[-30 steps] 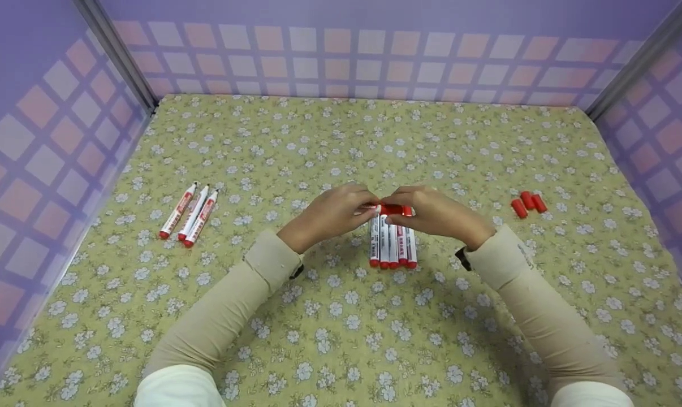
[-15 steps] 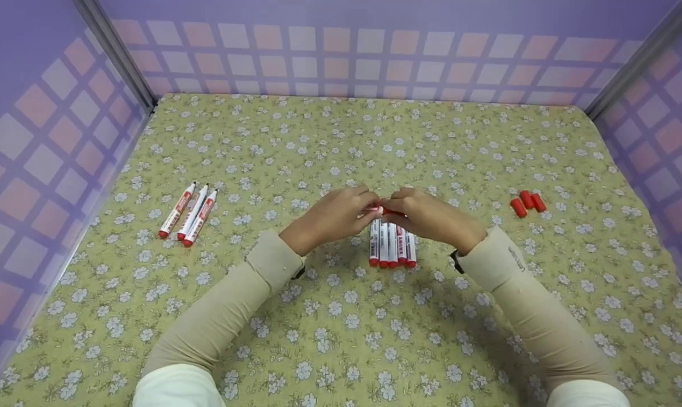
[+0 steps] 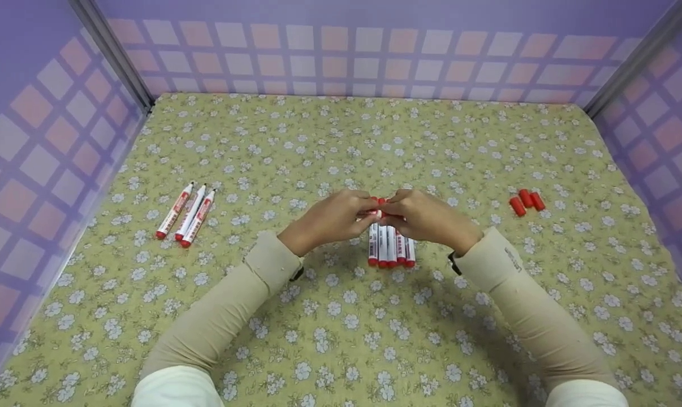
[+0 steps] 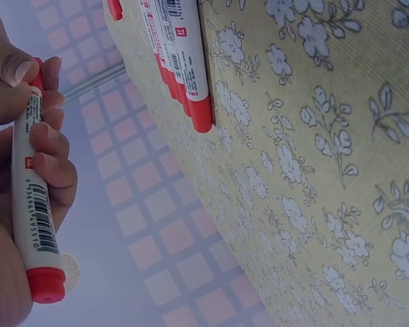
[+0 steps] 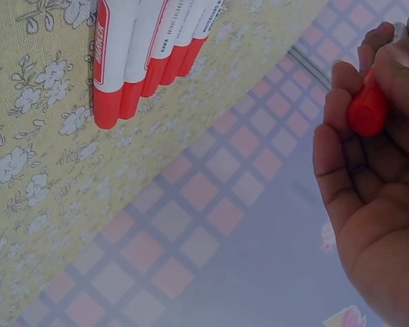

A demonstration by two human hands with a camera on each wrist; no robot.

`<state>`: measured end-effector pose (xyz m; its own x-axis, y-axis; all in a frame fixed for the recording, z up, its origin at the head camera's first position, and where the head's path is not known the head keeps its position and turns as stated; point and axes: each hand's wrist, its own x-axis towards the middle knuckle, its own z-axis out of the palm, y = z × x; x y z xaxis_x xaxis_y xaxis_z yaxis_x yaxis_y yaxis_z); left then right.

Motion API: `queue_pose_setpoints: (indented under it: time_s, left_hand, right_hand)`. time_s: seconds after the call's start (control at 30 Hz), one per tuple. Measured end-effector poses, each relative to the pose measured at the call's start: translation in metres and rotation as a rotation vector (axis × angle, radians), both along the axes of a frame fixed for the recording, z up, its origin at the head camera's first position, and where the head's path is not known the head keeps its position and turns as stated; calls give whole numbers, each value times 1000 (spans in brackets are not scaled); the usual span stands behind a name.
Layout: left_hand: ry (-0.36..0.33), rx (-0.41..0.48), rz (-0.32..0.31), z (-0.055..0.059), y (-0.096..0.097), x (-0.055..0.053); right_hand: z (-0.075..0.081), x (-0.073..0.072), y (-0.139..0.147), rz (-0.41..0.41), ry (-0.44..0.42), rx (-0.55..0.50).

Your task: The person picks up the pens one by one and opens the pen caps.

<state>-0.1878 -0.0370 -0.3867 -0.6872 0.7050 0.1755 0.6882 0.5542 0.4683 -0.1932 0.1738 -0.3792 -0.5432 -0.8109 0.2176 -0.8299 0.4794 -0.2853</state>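
Centre of head view: fingers of left hand [image 3: 331, 220] curled round white marker [image 4: 33, 211]; fingers of right hand [image 3: 436, 221] pinching red cap [image 5: 368, 112] at its end. Marker row [image 3: 392, 249] just below.

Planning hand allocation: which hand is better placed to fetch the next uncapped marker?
Left hand, probably: the three uncapped markers lie to its left, though it grips a barcoded marker. The right hand, holding the red cap, is farther.
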Motion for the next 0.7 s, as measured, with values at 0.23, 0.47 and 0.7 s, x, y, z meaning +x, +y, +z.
queue_pose_setpoints:
  time_s: [0.23,0.47,0.7]
  left_hand:
    - [-57,26,-13,2,-1,-1]
    - [-85,25,-21,3,-2,-2]
    - [-100,46,-32,3,-2,-3]
  right_hand:
    - [-2,0,-2,9,13,-38]
    - [-5,-1,-1,5,26,-34]
    - [-7,0,-1,-6,22,-40]
